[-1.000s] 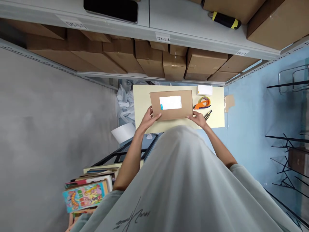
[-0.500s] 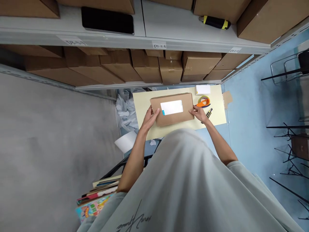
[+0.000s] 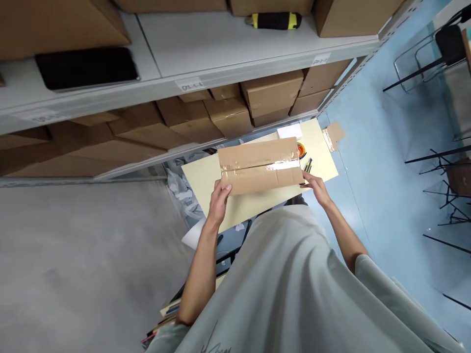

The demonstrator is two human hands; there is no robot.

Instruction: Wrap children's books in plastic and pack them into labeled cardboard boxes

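A brown cardboard box [image 3: 257, 169] is held between my two hands over the pale yellow tabletop [image 3: 243, 206]. Its taped side faces me, with shiny clear tape along the seam. My left hand [image 3: 218, 200] grips the lower left corner, thumb on the near face. At the lower right corner, my right hand [image 3: 315, 188] closes its fingers on the box edge. Just beyond the right end, a tape roll [image 3: 300, 150] shows in part, and dark pens or similar slim tools [image 3: 308, 165] lie beside it. A white box [image 3: 289, 131] stands at the table's back.
Above the table, a grey shelf [image 3: 206, 44] carries cardboard boxes, a black phone [image 3: 86, 67] and a black-and-yellow cutter [image 3: 274, 21]. Crumpled white paper [image 3: 182, 191] lies left of the table. A chair [image 3: 449, 43] stands at the far right on the blue floor.
Both hands have turned the cardboard box so its taped side replaces the face with the white label. The view has swung and tilted, shifting the shelf and table.
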